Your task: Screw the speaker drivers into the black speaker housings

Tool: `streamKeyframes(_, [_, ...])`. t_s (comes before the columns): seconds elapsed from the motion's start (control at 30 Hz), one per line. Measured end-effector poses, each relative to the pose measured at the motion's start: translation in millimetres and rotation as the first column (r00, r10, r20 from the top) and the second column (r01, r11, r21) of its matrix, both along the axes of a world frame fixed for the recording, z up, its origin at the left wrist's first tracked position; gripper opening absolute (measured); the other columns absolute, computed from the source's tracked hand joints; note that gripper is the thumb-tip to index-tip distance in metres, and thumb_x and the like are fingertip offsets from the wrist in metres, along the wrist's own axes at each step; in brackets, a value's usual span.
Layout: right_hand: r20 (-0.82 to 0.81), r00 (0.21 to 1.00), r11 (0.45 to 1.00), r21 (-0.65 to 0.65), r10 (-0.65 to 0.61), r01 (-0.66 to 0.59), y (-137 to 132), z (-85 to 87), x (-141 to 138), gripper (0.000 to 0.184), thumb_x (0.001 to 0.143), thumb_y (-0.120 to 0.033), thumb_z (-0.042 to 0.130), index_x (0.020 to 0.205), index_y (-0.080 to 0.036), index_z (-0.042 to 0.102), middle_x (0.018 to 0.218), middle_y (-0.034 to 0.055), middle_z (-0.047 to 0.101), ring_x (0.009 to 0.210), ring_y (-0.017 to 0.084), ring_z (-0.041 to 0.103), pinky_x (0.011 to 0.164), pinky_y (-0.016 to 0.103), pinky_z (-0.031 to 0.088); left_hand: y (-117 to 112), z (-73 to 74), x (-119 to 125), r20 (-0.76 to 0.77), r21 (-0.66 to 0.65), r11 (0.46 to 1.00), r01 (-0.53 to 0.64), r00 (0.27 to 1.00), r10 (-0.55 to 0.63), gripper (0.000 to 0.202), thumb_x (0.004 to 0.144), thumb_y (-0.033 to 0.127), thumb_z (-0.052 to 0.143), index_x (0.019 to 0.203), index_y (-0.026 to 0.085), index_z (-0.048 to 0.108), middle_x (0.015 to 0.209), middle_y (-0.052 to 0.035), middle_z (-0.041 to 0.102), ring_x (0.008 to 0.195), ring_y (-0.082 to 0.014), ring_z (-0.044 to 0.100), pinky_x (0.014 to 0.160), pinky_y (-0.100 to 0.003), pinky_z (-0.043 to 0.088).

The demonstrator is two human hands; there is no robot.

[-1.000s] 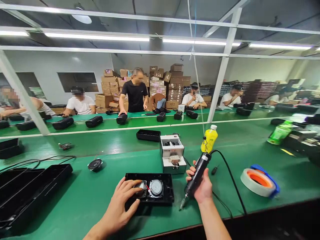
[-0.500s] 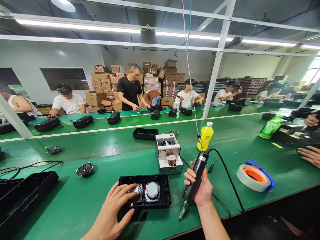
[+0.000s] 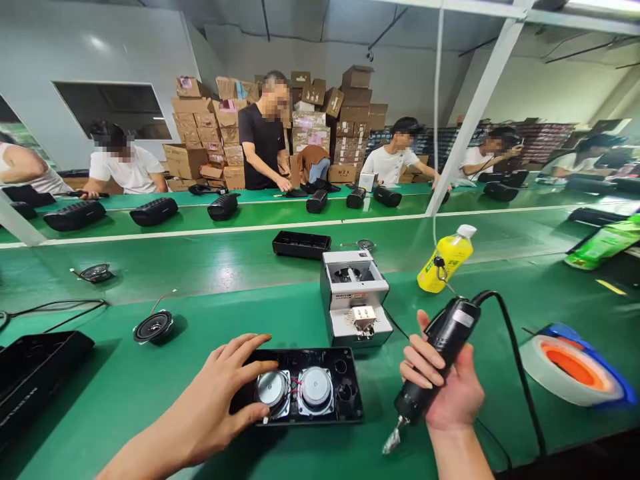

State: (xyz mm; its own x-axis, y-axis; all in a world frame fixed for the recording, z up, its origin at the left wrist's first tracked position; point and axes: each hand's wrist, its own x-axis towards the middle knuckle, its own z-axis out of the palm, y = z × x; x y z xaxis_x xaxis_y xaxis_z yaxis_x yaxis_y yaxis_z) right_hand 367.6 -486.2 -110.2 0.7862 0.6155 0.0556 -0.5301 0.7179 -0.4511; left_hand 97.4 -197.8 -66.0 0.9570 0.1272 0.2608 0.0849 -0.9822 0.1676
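A black speaker housing (image 3: pixel 345 393) lies on the green bench in front of me, with two round silver speaker drivers (image 3: pixel 295 392) seated in it. My left hand (image 3: pixel 220 400) rests on the housing's left end, fingers spread, the thumb beside the left driver. My right hand (image 3: pixel 443 387) is closed round a black electric screwdriver (image 3: pixel 440 353). The tool's tip points down at the mat, to the right of the housing. Its black cable curves off to the right.
A white screw feeder box (image 3: pixel 355 300) stands just behind the housing. A yellow bottle (image 3: pixel 447 260), a tape roll (image 3: pixel 570 363), a loose speaker driver (image 3: pixel 153 327) and black trays (image 3: pixel 30 373) lie around. Other people work along the far bench, with stacked cartons behind them.
My view has tilted down and moved closer to the bench. The screwdriver has shifted slightly right and tilted more. My left hand stays on the housing.
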Motion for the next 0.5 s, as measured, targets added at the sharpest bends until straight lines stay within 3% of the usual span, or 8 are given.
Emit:
streamKeyframes(0.1, [-0.021, 0.999, 0.998, -0.033, 0.043, -0.044, -4.2, 8.9, 5.0, 0.068, 0.076, -0.054, 0.096, 0.131, -0.025, 0.07, 0.069, -0.0117, 0.026, 0.051, 0.004, 0.01, 0.045, 0.015, 0.035, 3.3, -2.8, 6.7, -0.077, -0.04, 0.999, 0.025, 0.997, -0.028, 0.059, 0.087, 0.052, 0.086, 0.142, 0.043, 0.069, 0.165, -0.0053, 0.055, 0.142, -0.039, 0.063, 0.104, -0.059, 0.064])
streamKeyframes(0.27, [-0.064, 0.996, 0.994, -0.094, 0.058, -0.063, -9.9, 12.7, 6.8, 0.062, 0.073, -0.048, 0.1, 0.124, -0.028, 0.072, 0.062, -0.0135, 0.024, 0.047, 0.002, 0.007, 0.041, 0.016, 0.032, 2.6, -1.0, 11.2, -0.148, -0.136, 0.991, 0.014, 0.988, -0.034, 0.056, 0.086, 0.049, 0.089, 0.138, 0.043, 0.071, 0.161, -0.0051, 0.059, 0.136, -0.0349, 0.067, 0.102, -0.055, 0.067])
streamKeyframes(0.5, [-0.063, 0.998, 0.991, -0.132, 0.015, -0.023, -16.3, 16.0, 8.8, 0.058, 0.064, -0.04, 0.106, 0.106, -0.028, 0.069, 0.052, -0.0179, 0.021, 0.036, -0.003, -0.001, 0.031, 0.017, 0.007, -4.7, -5.7, 7.6, -0.091, -0.167, 0.986, 0.009, 0.996, -0.025, 0.042, 0.091, 0.054, 0.083, 0.13, 0.042, 0.075, 0.144, -0.0024, 0.071, 0.121, -0.0305, 0.073, 0.096, -0.048, 0.07])
